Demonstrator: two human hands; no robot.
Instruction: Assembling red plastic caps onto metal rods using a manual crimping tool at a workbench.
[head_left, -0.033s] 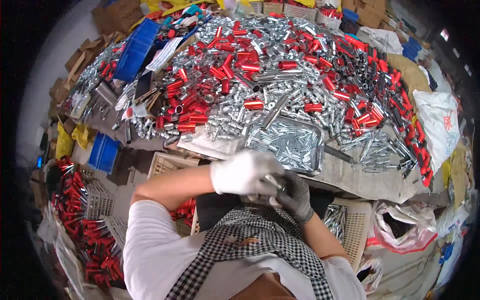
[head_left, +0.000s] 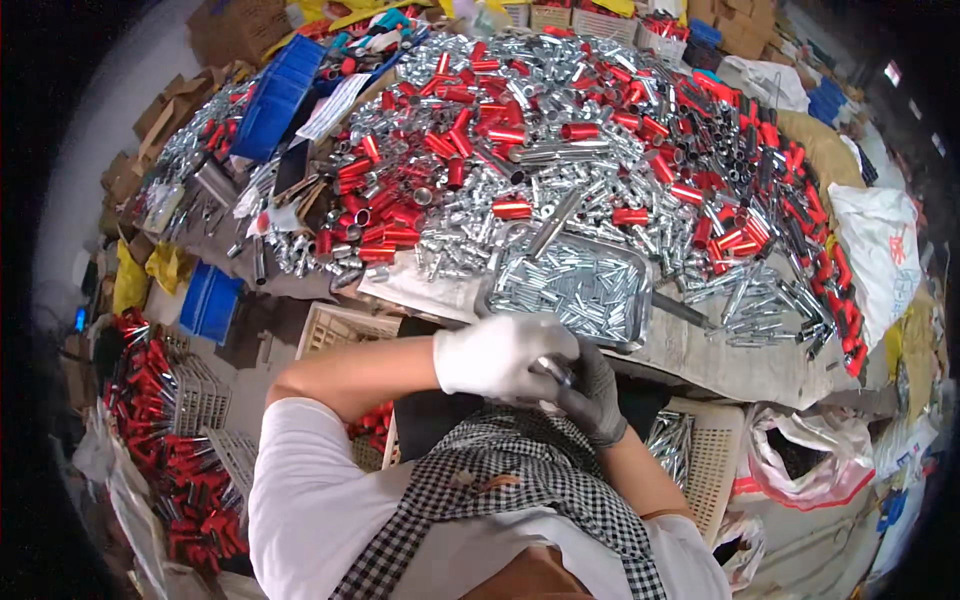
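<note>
My left hand, in a white glove, is closed round a small shiny metal cylinder in front of my apron. My right hand, in a grey glove with darkened fingers, meets it from the right and is closed on the same piece. The fingers cover most of the cylinder, so its full shape is hidden. Just beyond both hands lies a metal tray filled with thin silver pins. A larger metal tube leans on the tray's far rim.
Heaped loose parts cover the bench, among them red sleeves and silver fittings. A dark rod lies right of the tray. Cream plastic crates stand below the bench edge. Red-handled pieces are piled at lower left; a white sack is at right.
My left hand has shifted slightly right and turned over the metal cylinder. My right hand stays almost in place.
</note>
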